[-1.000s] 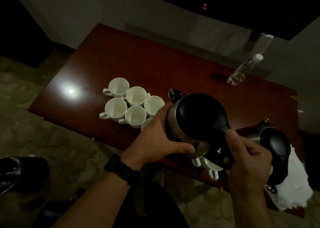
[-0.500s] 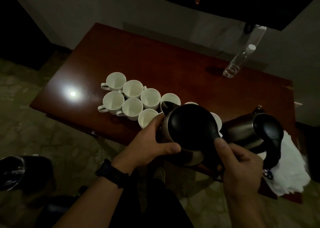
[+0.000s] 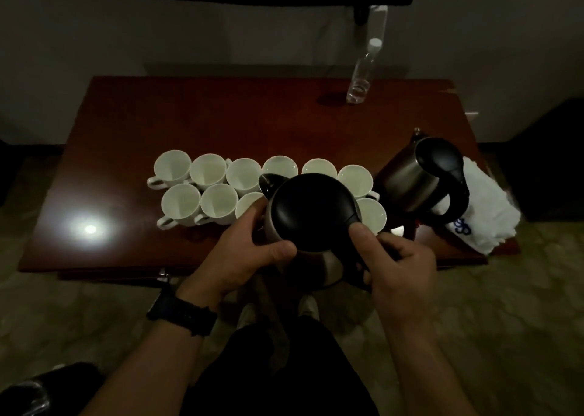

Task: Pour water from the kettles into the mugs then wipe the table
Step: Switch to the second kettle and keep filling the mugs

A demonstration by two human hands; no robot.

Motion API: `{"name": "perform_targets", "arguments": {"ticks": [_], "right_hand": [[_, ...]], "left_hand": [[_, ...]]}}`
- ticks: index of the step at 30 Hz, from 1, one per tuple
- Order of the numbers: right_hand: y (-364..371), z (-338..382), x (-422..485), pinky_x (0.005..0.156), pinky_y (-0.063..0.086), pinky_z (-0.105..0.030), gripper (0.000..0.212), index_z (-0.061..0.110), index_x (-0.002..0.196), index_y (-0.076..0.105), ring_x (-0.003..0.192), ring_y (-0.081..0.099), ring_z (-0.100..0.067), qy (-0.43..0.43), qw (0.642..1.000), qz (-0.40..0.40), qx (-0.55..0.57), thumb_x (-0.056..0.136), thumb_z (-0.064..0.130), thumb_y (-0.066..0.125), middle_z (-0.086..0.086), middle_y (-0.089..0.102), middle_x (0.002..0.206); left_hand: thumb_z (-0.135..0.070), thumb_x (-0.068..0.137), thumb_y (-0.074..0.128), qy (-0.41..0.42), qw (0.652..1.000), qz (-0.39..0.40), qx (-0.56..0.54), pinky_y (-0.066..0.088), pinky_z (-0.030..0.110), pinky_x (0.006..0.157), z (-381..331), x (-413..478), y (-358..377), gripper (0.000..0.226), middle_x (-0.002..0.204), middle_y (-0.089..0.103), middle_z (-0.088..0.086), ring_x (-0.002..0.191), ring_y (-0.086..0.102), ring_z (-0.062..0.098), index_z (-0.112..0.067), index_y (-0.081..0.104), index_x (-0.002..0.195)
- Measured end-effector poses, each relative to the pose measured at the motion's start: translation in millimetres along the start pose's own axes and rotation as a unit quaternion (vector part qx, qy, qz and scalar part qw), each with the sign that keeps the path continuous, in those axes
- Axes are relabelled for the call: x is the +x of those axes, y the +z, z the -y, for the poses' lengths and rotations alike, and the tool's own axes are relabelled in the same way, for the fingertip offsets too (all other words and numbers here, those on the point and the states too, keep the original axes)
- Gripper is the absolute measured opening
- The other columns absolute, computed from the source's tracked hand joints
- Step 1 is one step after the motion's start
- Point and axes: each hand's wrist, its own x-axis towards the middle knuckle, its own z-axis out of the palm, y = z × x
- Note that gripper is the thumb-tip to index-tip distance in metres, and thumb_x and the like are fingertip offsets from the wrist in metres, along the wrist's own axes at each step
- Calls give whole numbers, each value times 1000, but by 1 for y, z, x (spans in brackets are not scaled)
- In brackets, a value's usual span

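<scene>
With the right hand [image 3: 401,267] closed around the handle and the left hand [image 3: 243,257] cupping its body, the steel kettle [image 3: 311,222] hangs over the white mugs [image 3: 218,184], pouring apparently just beginning, while the second kettle [image 3: 423,178] and white cloth [image 3: 483,213] wait unused.

I see two tight rows of mugs [image 3: 218,175] blocking the table's [image 3: 221,121] middle, with a second kettle [image 3: 420,178] and white cloth [image 3: 486,207] crowding the right end. Behind the mugs lies bare tabletop, save a bottle [image 3: 361,74] at the back; the left end is bare too.
</scene>
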Motion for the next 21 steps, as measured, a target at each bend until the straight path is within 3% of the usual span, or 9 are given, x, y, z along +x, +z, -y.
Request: {"name": "perform_targets", "arguments": {"ticks": [4,6,9,11,15,19,21], "right_hand": [[-2,-6,-5,47,37,-44,64,8,49,57,45,43,-35,4,1000,-7,-27,70,67,70,-17,45,46],[-6,-9,-4,47,38,-45,63,9,48,58,46,45,-39,1,1000,3,-25,72,66,70,-14,46,45],[-16,-14,0,46,39,-32,47,27,47,63,42,47,-16,0,1000,26,-15,71,67,68,5,51,42],[-23,-17,2,47,40,-35,48,27,47,63,43,48,-15,-1,999,43,-19,71,68,68,6,52,43],[-36,-24,9,47,41,-46,65,11,49,58,46,48,-34,-21,996,70,-57,72,71,68,-7,51,44],[-38,-30,10,44,35,-34,64,14,46,56,41,44,-21,-23,994,91,-51,71,72,67,-1,49,42],[-36,-33,11,44,36,-39,69,11,46,54,42,44,-30,-16,994,94,-49,71,73,68,-7,48,42]], "left_hand": [[-80,51,84,-8,1000,1,-11,50,17,98,6,-5,5,88,133,65,-24,128,59,2,-53,54,129],[-78,51,85,-7,999,-11,-31,51,20,97,8,-7,10,93,134,66,-19,128,60,5,-46,54,132],[-74,51,88,-12,997,-34,-66,54,26,97,12,-10,26,101,135,67,-9,129,61,12,-35,55,137],[-71,49,90,-17,994,-53,-94,56,30,94,15,-12,39,104,135,68,-4,127,63,16,-30,56,138],[-71,44,92,-23,986,-101,-134,54,38,97,25,-20,60,104,133,70,-2,127,63,20,-31,60,134],[-69,51,91,-17,980,-120,-155,52,38,100,32,-27,68,86,133,69,-5,128,62,18,-40,65,127],[-66,54,92,-10,977,-129,-169,51,38,102,34,-28,68,80,134,69,-3,129,62,19,-41,67,126]]}}
